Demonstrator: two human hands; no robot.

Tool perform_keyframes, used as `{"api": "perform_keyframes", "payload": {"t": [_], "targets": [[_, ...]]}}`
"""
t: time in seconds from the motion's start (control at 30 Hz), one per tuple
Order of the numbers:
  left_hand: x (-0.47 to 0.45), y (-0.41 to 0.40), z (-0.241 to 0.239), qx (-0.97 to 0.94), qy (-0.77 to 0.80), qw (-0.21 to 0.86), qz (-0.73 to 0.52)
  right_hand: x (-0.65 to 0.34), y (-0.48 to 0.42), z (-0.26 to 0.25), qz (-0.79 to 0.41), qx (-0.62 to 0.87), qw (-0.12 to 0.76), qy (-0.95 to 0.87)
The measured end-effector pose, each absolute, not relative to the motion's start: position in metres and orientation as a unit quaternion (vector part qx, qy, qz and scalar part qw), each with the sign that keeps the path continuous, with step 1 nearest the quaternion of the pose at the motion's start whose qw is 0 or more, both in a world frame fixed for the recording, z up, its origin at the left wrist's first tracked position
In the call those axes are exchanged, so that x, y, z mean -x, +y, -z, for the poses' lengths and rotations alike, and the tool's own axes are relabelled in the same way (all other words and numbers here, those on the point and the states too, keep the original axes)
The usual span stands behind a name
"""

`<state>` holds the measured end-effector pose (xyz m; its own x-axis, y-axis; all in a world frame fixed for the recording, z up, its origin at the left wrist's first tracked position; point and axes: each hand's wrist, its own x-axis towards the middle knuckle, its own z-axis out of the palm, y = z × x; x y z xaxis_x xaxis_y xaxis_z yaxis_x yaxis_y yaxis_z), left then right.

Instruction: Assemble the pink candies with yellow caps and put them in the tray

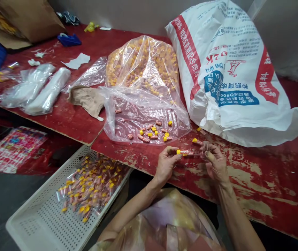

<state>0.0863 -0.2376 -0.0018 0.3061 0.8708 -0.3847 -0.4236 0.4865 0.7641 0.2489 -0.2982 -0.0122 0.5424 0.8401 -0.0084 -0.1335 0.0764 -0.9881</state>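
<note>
My left hand (pixel 166 163) pinches a small pink tube with a yellow cap (pixel 184 152) by its cap end. My right hand (pixel 215 162) is closed on a thin clear plastic sleeve (pixel 203 148) at the tube's other end. Both hands hover over the worn red table (pixel 256 181) near its front edge. Another yellow-capped tube (pixel 196 141) lies just beyond them. An open clear bag (pixel 143 118) with several loose tubes lies behind my hands.
A clear bag full of yellow and pink pieces (pixel 143 66) and a big white printed sack (pixel 229 69) stand at the back. A white perforated tray (pixel 60 209) holding packed tubes sits low at the left. Rolls of clear bags (pixel 44 92) and a cardboard box (pixel 25 17) lie far left.
</note>
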Motion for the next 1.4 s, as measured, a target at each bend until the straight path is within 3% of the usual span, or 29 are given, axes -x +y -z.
{"api": "perform_keyframes", "payload": {"t": [0.27, 0.6, 0.83, 1.13, 1.4], "targets": [[-0.089, -0.243, 0.004, -0.307, 0.413, 0.755, -0.407, -0.228, -0.307, 0.014, -0.348, 0.546, 0.682, -0.341], [-0.087, -0.252, -0.002, -0.484, 0.409, 0.663, -0.398, -0.224, -0.309, 0.026, -0.246, 0.647, 0.482, -0.537], [-0.087, -0.247, -0.001, -0.575, 0.383, 0.605, -0.395, -0.226, -0.302, 0.025, -0.169, 0.628, 0.489, -0.582], [-0.082, -0.238, 0.002, -0.516, 0.358, 0.673, -0.391, -0.219, -0.293, 0.015, -0.063, 0.598, 0.468, -0.648], [-0.086, -0.228, -0.013, -0.655, 0.32, 0.562, -0.39, -0.229, -0.295, 0.027, -0.014, 0.61, 0.451, -0.651]]}}
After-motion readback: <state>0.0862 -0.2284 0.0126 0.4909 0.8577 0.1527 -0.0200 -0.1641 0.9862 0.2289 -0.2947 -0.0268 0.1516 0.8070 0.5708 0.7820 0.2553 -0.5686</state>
